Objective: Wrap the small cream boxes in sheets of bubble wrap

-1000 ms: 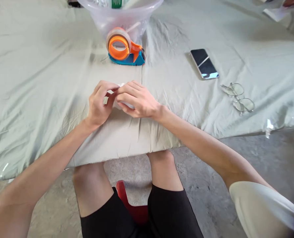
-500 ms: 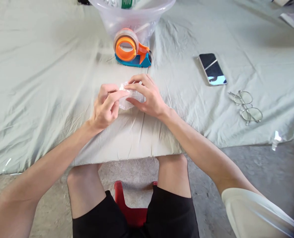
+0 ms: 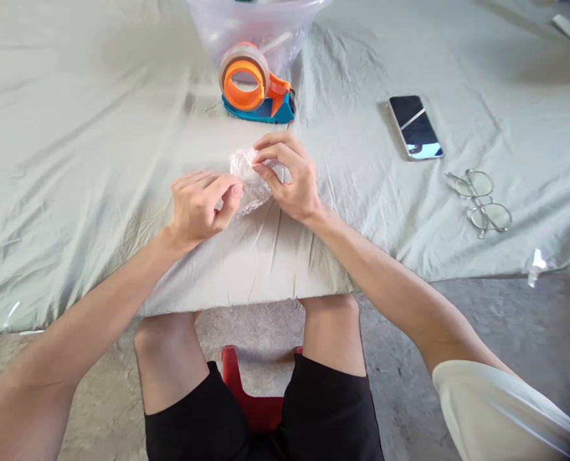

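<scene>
A small crumpled bundle of clear plastic wrap (image 3: 249,182) lies between my hands near the table's front edge. My right hand (image 3: 287,176) pinches its upper right part with thumb and fingertips. My left hand (image 3: 201,208) is curled, its thumb and forefinger closed on the bundle's lower left edge. What the wrap contains is hidden. Beyond the hands stands an orange and blue tape dispenser (image 3: 253,86) with a roll of clear tape on it.
A pale green cloth (image 3: 73,128) covers the table. A clear plastic tub (image 3: 256,25) stands behind the dispenser. A dark phone (image 3: 414,126) and a pair of glasses (image 3: 481,202) lie to the right. Below are my knees, a red stool (image 3: 253,400) and concrete floor.
My hands have parted a little: the left dropped toward me, the right lifted its pinch, and the wrapped bundle now shows between them. The view shifted slightly.
</scene>
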The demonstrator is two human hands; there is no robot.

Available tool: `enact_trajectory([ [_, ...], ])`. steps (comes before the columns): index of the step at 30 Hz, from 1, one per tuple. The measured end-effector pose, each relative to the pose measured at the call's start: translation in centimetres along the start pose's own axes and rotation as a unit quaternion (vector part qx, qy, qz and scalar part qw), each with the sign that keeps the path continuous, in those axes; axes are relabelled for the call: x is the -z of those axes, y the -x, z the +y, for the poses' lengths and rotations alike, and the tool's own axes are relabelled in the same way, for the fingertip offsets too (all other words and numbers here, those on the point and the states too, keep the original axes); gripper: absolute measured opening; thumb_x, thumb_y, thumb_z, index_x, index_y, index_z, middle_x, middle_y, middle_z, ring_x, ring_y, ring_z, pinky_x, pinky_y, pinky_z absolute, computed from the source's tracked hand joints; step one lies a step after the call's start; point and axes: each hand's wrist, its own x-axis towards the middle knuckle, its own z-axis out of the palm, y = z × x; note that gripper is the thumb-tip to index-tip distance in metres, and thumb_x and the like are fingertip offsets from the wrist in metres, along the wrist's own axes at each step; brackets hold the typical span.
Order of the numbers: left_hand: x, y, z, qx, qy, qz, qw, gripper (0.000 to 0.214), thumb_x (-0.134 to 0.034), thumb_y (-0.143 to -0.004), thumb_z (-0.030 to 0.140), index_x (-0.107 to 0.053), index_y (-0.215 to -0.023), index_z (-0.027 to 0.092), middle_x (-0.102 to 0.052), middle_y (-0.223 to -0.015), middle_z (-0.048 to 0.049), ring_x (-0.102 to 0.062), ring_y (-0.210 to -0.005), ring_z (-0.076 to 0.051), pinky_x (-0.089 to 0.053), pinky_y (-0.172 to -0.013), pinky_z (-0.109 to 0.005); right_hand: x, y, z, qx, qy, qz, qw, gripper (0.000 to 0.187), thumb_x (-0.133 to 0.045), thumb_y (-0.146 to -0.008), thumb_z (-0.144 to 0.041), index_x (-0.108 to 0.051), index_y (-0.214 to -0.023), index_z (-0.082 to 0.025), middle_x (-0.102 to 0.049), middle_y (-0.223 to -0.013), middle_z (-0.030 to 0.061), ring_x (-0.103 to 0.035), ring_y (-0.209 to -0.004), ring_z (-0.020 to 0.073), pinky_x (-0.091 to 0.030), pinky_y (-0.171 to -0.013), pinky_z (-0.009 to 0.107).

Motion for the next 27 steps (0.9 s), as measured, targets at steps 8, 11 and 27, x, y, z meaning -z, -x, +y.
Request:
enact_trajectory([
  [8,-1.0,0.3,-1.0,0.102,-0.020,-0.029,0.994,0.028,-0.060,-0.120,0.046,-0.082,-0.126,0.029,-0.084,-0.104,-0.0045,-0.075,-0.074,-0.021,-0.055,-0.072,-0.034,0.5,0.1,-0.9,-0.019,0.048,0.035,0.998,0.020,-0.058,-0.117,-0.051,-0.071,-0.120,-0.036,-0.074,-0.143,0.0133,-0.065,-0.144,0.0380,-0.058,-0.125,0.064],
  [11,-1.2,0.5,-1.7,0.121,0.019,-0.054,0.991,0.034,-0.066,-0.119,0.054,-0.078,-0.140,0.031,-0.082,-0.117,-0.0054,-0.079,-0.084,-0.022,-0.060,-0.080,-0.034,0.6,0.0,-0.8,-0.027,0.075,0.051,0.996,0.018,-0.059,-0.117,-0.046,-0.070,-0.125,-0.036,-0.073,-0.144,0.0135,-0.066,-0.143,0.0386,-0.059,-0.123,0.063],
  [27,-0.8,0.3,-2.3,0.255,-0.081,-0.164,0.949,0.045,-0.055,-0.124,0.058,-0.073,-0.147,0.024,-0.068,-0.147,-0.0137,-0.068,-0.137,-0.036,-0.059,-0.120,-0.055,-1.0,0.2,1.8,0.189,0.047,0.019,0.981,0.024,-0.041,-0.122,-0.025,-0.062,-0.134,-0.026,-0.072,-0.135,0.0092,-0.075,-0.123,0.0252,-0.066,-0.105,0.048],
])
